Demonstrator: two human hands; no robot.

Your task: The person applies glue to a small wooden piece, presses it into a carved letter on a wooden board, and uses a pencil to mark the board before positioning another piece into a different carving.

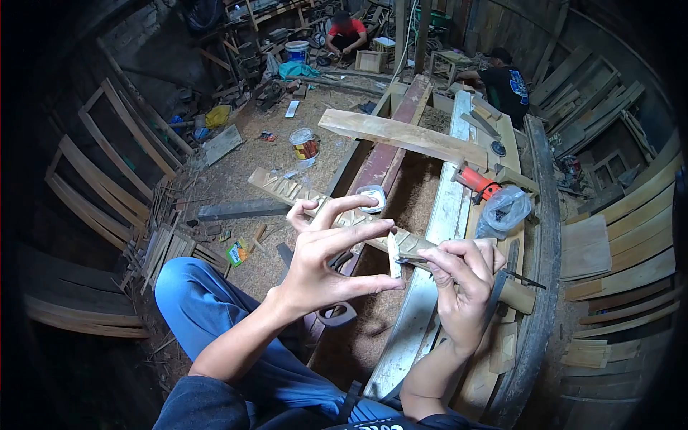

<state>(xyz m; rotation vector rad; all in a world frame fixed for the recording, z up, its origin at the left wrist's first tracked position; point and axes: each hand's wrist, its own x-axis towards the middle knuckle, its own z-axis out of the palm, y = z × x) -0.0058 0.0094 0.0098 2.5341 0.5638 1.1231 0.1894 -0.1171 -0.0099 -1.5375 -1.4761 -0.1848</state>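
Note:
My left hand (326,251) pinches a small pale wooden piece (394,256) upright between thumb and fingertip, its other fingers spread. My right hand (462,283) is closed around a slim tool (412,259) whose tip meets the side of that piece; my fingers hide most of it, and I cannot tell its kind. Below both hands lies a long wooden board (279,188), with several small wood strips along its upper face. Just behind my left fingers sits an open tub (373,192) with white stuff in it.
A plank (401,132) lies across the bench beams. To the right rest an orange power tool (479,182) and a clear plastic bag (504,211). A paint can (304,144) stands on the sawdust-covered floor. Two people (347,34) crouch at the back.

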